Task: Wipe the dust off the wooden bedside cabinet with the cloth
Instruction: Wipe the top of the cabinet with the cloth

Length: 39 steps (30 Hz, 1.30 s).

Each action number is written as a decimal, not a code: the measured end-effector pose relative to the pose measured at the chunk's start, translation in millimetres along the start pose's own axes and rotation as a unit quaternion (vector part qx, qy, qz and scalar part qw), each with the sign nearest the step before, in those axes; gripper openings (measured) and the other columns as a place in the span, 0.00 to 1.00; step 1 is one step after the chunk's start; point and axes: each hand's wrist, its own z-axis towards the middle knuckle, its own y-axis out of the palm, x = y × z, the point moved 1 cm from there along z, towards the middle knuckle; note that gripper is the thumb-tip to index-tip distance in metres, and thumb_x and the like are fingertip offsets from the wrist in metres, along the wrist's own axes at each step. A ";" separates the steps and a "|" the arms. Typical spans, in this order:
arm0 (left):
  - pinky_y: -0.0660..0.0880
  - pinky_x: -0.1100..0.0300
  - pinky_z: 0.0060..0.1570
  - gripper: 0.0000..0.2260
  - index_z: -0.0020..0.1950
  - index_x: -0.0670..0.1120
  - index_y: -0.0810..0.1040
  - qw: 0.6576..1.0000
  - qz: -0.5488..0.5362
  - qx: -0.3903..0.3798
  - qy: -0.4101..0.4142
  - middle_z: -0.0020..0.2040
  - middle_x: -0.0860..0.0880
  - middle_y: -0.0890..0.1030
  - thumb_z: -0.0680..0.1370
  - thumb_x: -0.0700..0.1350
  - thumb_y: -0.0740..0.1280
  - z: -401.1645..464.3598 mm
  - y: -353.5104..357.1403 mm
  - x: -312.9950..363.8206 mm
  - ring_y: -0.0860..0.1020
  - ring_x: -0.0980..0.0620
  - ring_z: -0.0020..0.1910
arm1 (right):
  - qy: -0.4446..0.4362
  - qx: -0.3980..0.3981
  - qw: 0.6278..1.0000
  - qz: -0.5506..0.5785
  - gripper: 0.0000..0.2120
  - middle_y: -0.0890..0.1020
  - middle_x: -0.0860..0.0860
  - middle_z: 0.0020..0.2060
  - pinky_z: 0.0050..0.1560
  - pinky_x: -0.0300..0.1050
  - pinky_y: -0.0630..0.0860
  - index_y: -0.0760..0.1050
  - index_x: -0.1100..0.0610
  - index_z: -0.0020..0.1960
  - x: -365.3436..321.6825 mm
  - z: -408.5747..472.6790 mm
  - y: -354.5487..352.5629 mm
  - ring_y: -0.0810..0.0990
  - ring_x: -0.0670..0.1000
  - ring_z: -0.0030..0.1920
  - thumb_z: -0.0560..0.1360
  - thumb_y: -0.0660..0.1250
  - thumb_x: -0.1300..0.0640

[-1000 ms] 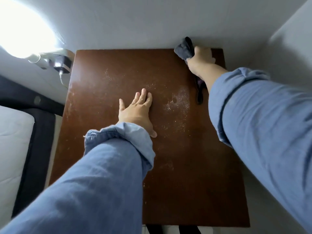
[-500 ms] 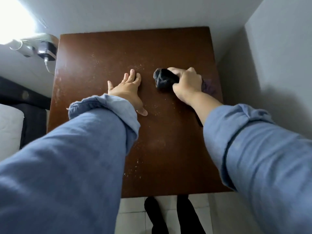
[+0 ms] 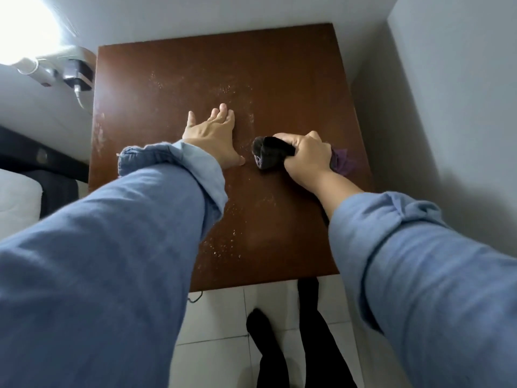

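Fingers, right hand (image 3: 306, 155): curled tight round the bunched dark cloth (image 3: 270, 155), pressing it onto the wood, a purple tail trailing out behind the hand toward the wall side.
Fingers, left hand (image 3: 215, 135): straight and close together, thumb out, palm flat on the tabletop (image 3: 293, 79) just left of the cloth.
Change: a second ago the cloth was up at the far right corner; it has been dragged toward the near side and now sits right of centre, close beside the braced hand.
Dust: the pale patch that lay right of the left hand looks thinned out; specks (image 3: 223, 247) remain near the front edge, and a faint scatter further back.
Meaning: one stroke probably done, most of the cabinet top not yet wiped.
Nearby: charger plug (image 3: 79, 77) at the wall, left.
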 end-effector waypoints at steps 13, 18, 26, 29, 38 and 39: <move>0.40 0.48 0.75 0.30 0.79 0.45 0.46 0.997 -0.070 -0.034 -0.018 0.79 0.50 0.42 0.78 0.42 0.53 -112.9 65.9 20.2 0.44 0.53 0.78 | 0.046 0.024 0.998 -0.037 0.24 0.75 0.53 0.64 0.68 0.47 0.60 0.75 0.43 0.63 -15.7 -11.8 -4.7 0.67 0.56 0.67 0.74 0.58 0.64; 0.39 0.43 0.74 0.29 0.79 0.46 0.46 0.995 -0.082 -0.042 -0.023 0.79 0.51 0.41 0.79 0.44 0.52 -112.7 71.7 19.3 0.43 0.54 0.77 | 0.027 0.024 0.998 -0.048 0.25 0.73 0.54 0.65 0.69 0.47 0.60 0.73 0.43 0.65 -12.4 -26.9 -1.9 0.67 0.57 0.67 0.75 0.56 0.65; 0.40 0.44 0.74 0.27 0.79 0.47 0.47 0.991 -0.121 0.014 -0.059 0.79 0.52 0.43 0.79 0.46 0.48 -115.8 84.1 25.8 0.44 0.55 0.77 | -0.054 -0.011 0.998 -0.028 0.22 0.76 0.53 0.52 0.71 0.49 0.59 0.75 0.39 0.61 23.5 -116.3 29.4 0.70 0.54 0.63 0.75 0.60 0.60; 0.41 0.43 0.74 0.27 0.79 0.47 0.48 0.990 -0.124 0.015 -0.070 0.79 0.53 0.44 0.80 0.48 0.46 -116.0 83.7 29.4 0.45 0.55 0.77 | -0.086 -0.018 0.996 -0.008 0.20 0.78 0.50 0.48 0.64 0.46 0.58 0.77 0.38 0.57 34.8 -143.0 36.8 0.69 0.53 0.59 0.74 0.61 0.60; 0.40 0.42 0.74 0.27 0.79 0.47 0.46 0.991 -0.107 -0.013 -0.076 0.79 0.52 0.43 0.80 0.52 0.45 -119.4 77.5 33.4 0.45 0.54 0.78 | -0.044 -0.237 0.970 0.026 0.14 0.83 0.50 0.49 0.60 0.49 0.71 0.79 0.46 0.53 35.7 -165.0 17.5 0.77 0.54 0.55 0.73 0.63 0.60; 0.40 0.42 0.74 0.27 0.79 0.47 0.46 0.992 -0.106 -0.019 -0.073 0.79 0.52 0.43 0.80 0.52 0.44 -119.0 76.1 32.5 0.45 0.53 0.78 | -0.031 -0.277 0.958 0.060 0.10 0.82 0.52 0.44 0.52 0.45 0.73 0.79 0.50 0.49 27.3 -161.6 7.6 0.78 0.54 0.49 0.73 0.64 0.62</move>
